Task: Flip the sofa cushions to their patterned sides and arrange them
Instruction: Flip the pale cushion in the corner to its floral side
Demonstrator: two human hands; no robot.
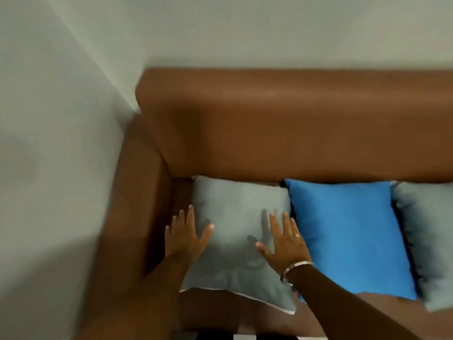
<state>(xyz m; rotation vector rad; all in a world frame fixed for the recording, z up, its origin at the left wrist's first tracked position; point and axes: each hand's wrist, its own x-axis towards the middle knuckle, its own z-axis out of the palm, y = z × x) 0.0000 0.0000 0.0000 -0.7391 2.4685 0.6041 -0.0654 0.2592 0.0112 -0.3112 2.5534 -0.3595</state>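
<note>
A plain grey cushion [235, 231] lies at the left end of the brown sofa seat, leaning toward the backrest. My left hand [183, 235] is spread over its left edge, fingers apart, holding nothing. My right hand [285, 241], with a ring and a metal bangle, hovers flat over the cushion's right side, fingers apart. To the right sits a plain bright blue cushion [348, 236], and beyond it another grey cushion [431, 239], cut off by the frame's edge. No patterned side is showing on any of them. The view is blurred.
The brown sofa backrest [294, 123] runs across the back, and its left armrest [137, 192] stands beside my left hand. Pale walls [61, 119] meet in a corner behind the sofa. A narrow gap separates the armrest from the grey cushion.
</note>
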